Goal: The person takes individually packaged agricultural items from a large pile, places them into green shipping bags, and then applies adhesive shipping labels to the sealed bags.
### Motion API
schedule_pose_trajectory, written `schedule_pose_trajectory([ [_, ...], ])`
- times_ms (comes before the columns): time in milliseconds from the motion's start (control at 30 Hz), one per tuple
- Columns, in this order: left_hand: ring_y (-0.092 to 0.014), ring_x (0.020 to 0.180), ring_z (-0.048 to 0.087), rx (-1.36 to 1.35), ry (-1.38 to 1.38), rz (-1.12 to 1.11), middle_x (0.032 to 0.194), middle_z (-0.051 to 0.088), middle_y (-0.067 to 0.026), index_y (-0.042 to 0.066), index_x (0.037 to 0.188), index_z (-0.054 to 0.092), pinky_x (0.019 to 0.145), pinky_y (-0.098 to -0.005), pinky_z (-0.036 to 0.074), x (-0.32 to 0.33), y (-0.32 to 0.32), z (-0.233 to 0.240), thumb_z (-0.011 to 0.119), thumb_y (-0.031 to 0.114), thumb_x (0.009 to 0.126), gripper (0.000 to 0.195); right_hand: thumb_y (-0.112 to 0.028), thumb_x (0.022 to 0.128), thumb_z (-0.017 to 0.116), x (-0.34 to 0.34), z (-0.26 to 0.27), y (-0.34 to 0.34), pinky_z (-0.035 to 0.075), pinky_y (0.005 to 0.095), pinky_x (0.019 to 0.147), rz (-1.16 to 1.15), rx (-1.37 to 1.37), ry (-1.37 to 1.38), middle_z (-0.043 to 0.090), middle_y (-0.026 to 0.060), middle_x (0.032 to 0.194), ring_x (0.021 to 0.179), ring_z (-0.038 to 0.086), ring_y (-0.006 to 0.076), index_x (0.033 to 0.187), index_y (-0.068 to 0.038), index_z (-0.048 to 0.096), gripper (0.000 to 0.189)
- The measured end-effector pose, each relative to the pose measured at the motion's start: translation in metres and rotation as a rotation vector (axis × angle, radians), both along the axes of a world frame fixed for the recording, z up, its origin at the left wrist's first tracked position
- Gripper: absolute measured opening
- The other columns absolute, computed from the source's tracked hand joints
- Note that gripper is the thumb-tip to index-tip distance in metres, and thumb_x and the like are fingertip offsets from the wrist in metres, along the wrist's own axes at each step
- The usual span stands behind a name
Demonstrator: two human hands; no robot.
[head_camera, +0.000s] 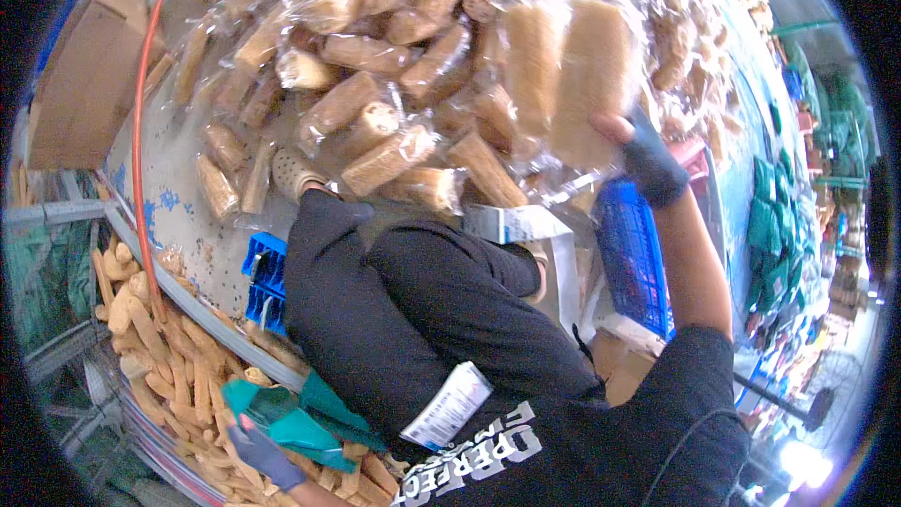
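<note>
My right hand [651,158], in a dark fingerless glove, holds up a clear plastic bag [598,77] with two tan cylinders inside that look like cut loofah sponges. It is blurred and hangs over a heap of similar bagged loofah pieces [391,155]. My left hand [264,447], in a grey fingerless glove, is low at the left beside a teal plastic-looking piece [281,419]. Whether its fingers grip that piece is unclear. Under that hand lies a pile of loose, long tan loofahs [183,366]. A stack of printed labels [450,405] rests on my lap.
A blue plastic basket [633,253] stands by my right arm. Near my knee lies a white strip of labels [538,222]. A blue plastic tray [266,282], an orange hose [141,120], a metal rail [211,338] and a cardboard box [88,84] are at the left.
</note>
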State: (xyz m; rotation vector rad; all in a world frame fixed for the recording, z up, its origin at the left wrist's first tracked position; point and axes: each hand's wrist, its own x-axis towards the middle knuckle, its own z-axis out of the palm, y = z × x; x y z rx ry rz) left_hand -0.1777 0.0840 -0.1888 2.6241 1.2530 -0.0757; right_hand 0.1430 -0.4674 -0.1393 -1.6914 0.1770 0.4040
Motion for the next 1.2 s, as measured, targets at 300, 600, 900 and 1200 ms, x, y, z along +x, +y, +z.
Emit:
schedule_pose_trajectory([
  [300,-0.026,0.085,0.058,0.123,-0.316,-0.864,0.091,0.059,-0.0119,0.001,0.102,0.058,0.078,-0.0335,0.045,0.151,-0.11,0.145,0.052,0.014,0.091,0.018,-0.031,0.06,0.079,-0.198,-0.069,-0.135,0.044,0.0374,0.096,0.018,0.508,0.352,0.056,0.0167,0.124,0.11,0.056,0.0263,0.131,0.004,0.043,0.087],
  [600,-0.028,0.081,0.059,0.083,-0.415,-1.349,0.089,0.059,-0.0131,0.003,0.096,0.059,0.075,-0.0336,0.047,0.213,-0.25,0.216,0.056,0.006,0.084,0.013,-0.044,0.065,0.076,-0.245,-0.186,-0.105,0.042,0.0363,0.097,0.269,0.655,0.478,0.054,0.0148,0.125,0.111,0.054,0.0252,0.134,0.004,0.04,0.091],
  [900,-0.031,0.094,0.06,-0.15,-0.432,-1.61,0.099,0.059,-0.0114,0.009,0.097,0.06,0.083,-0.0392,0.049,0.212,-0.303,0.136,0.054,0.017,0.082,0.018,-0.05,0.07,0.071,-0.264,-0.181,-0.138,0.041,0.0357,0.097,0.158,0.608,0.328,0.051,0.0116,0.128,0.115,0.051,0.023,0.136,0.002,0.037,0.091],
  [1200,-0.029,0.087,0.06,0.003,-0.482,-1.341,0.091,0.061,-0.0101,0.013,0.099,0.06,0.077,-0.0404,0.048,0.166,-0.33,0.075,0.063,0.009,0.071,0.028,-0.042,0.069,0.071,-0.295,-0.059,-0.143,0.043,0.0404,0.095,-0.162,0.487,-0.194,0.05,0.0164,0.123,0.11,0.051,0.0305,0.13,0.004,0.037,0.083],
])
